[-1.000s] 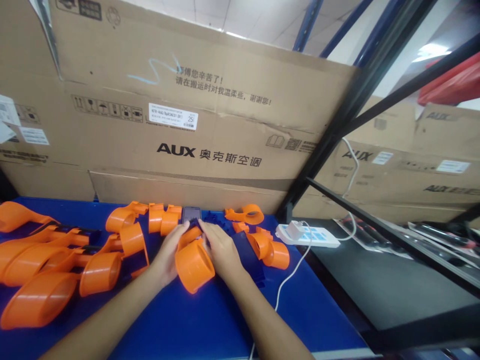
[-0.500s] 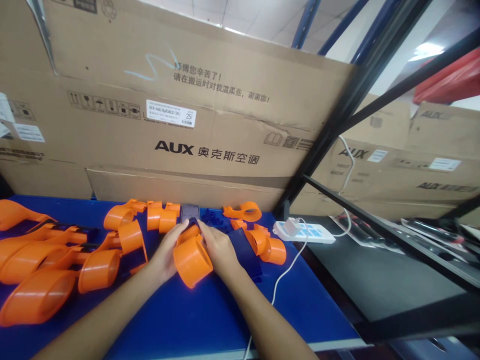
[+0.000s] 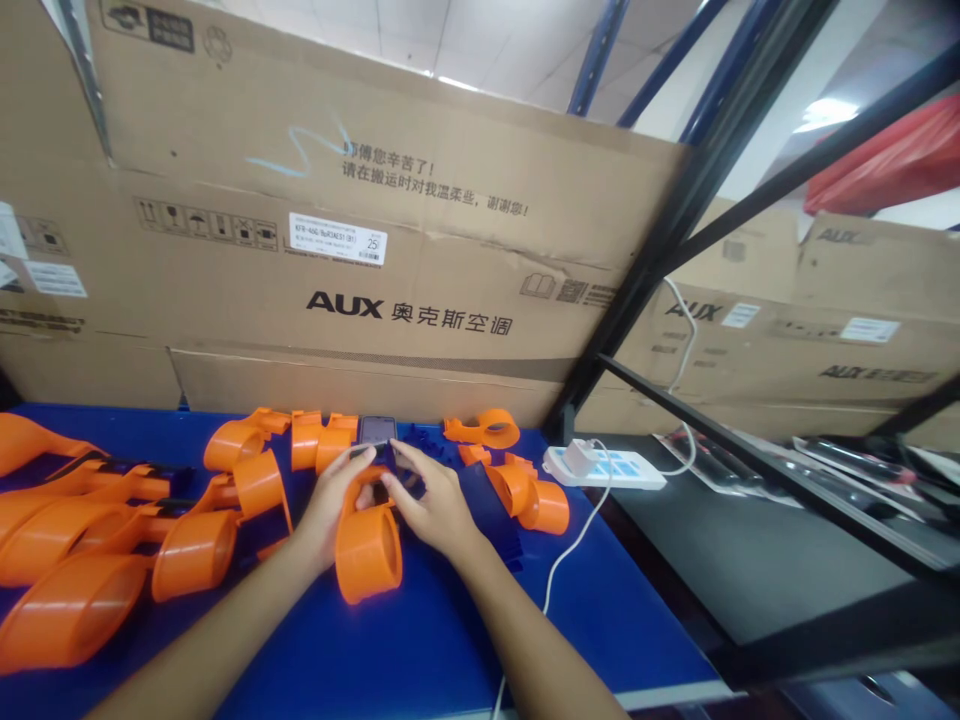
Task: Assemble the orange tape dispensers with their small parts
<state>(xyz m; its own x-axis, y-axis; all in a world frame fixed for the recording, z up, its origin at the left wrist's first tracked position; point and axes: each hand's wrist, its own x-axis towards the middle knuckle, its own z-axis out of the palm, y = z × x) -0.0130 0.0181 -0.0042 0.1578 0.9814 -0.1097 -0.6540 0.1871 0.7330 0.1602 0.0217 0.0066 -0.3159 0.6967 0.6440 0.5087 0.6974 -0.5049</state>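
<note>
My left hand (image 3: 330, 510) is closed around the handle side of an orange plastic tape dispenser (image 3: 367, 558), whose round hub hangs toward me. My right hand (image 3: 435, 497) is closed on the dispenser's far end from the right, thumb and fingertips at a dark part there. The fingers partly hide that end. Just beyond my hands lies a phone (image 3: 376, 430). Small dark blue pieces (image 3: 426, 438) lie behind my right hand, and flat dark blue pieces (image 3: 491, 505) are to its right.
Several orange dispensers (image 3: 196, 550) crowd the left of the blue table (image 3: 442, 650); others (image 3: 546, 506) lie at right. A power strip (image 3: 634, 470) with a white cable (image 3: 564, 560) is beside a black rack post (image 3: 634, 290). Large cardboard boxes (image 3: 225, 290) stand behind.
The held dispenser has turned, with its hub shifting slightly left and toward me. My right hand's fingers have opened a little around its far end. The camera view has shifted slightly.
</note>
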